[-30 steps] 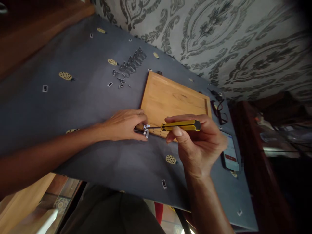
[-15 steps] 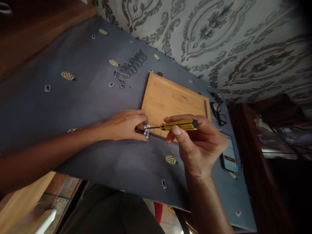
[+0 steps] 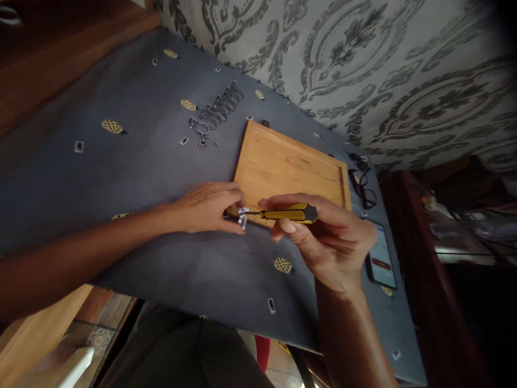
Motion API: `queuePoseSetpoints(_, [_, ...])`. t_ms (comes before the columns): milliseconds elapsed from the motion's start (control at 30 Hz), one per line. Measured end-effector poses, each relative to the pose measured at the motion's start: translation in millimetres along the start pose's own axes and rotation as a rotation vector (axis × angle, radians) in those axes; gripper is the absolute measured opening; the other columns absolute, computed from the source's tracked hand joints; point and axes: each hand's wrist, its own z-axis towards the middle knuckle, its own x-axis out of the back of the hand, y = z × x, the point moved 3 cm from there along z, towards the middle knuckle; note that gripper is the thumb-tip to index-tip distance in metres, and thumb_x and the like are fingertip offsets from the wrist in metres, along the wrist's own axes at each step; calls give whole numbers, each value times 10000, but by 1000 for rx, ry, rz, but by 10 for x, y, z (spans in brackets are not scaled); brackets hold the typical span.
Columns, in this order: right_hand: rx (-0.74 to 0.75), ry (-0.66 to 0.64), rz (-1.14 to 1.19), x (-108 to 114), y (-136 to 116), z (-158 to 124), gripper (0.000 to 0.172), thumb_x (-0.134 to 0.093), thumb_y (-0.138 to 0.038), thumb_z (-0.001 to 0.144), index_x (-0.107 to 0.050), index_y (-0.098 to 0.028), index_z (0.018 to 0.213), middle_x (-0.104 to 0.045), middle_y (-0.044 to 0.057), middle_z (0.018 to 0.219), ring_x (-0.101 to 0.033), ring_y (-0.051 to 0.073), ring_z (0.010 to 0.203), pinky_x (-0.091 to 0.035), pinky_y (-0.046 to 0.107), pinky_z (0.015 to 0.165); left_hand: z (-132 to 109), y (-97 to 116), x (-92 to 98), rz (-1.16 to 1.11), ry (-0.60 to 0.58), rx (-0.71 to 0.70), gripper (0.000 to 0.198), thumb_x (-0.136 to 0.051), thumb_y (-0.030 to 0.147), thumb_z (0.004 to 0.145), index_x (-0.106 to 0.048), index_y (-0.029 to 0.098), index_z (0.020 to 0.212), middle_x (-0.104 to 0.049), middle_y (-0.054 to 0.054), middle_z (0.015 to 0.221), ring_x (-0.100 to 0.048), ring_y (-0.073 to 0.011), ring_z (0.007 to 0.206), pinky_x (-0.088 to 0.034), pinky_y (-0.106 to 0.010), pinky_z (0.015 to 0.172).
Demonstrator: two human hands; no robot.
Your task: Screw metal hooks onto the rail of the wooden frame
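My right hand is closed around the yellow and black handle of a screwdriver. Its thin shaft points left, with the tip at a small shiny metal fitting. Thumb and fingers of my left hand pinch this fitting at the near left corner of a wooden board with a raised rim. Whether the tip sits in a screw is too small to tell. A few small dark holes show along the board's near edge.
Behind my left hand lie a row of several metal clips, a loose curved clip and several small screws. At the right are eyeglasses and a phone. The patterned wall borders the table's back.
My right hand and the screwdriver have shifted slightly left, and the handle has turned a little in my fingers. The left hand, the fitting and the board look unchanged.
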Motion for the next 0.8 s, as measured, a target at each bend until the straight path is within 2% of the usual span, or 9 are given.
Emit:
queuePoseSetpoints(300, [35,-130,-25,-100,-10,115,154,-710,-280,866,-738,-237,1011,-743,-7,825,-611,89,534,-508,214,488,-8,38,19,-25,-20,12,353,-715,480,788,-621,222,1009,-629,5,953,-599,-178,895,-381,-272,708])
queuePoseSetpoints(467, [-1,-76,28,-91,-2,108,112,-707,-258,866,-732,-221,969,-735,-5,845,-609,81,532,-519,216,502,-1,26,13,-27,-25,16,306,-717,449,780,-630,214,956,-635,-13,979,-599,-194,919,-393,-291,725])
queuePoseSetpoints(600, [-5,-35,86,-79,3,90,93,-706,-219,865,-727,-216,955,-739,-3,907,-598,60,514,-529,208,509,-7,24,8,-25,-28,15,362,-737,424,762,-620,207,1027,-642,-35,1060,-601,-202,950,-413,-299,759])
queuePoseSetpoints(800, [-3,-13,122,-61,16,70,96,-699,-193,867,-724,-209,958,-733,-3,920,-600,50,526,-532,193,511,-15,31,13,-17,-28,2,357,-713,417,780,-624,202,1051,-640,-18,1014,-584,-178,905,-397,-280,744])
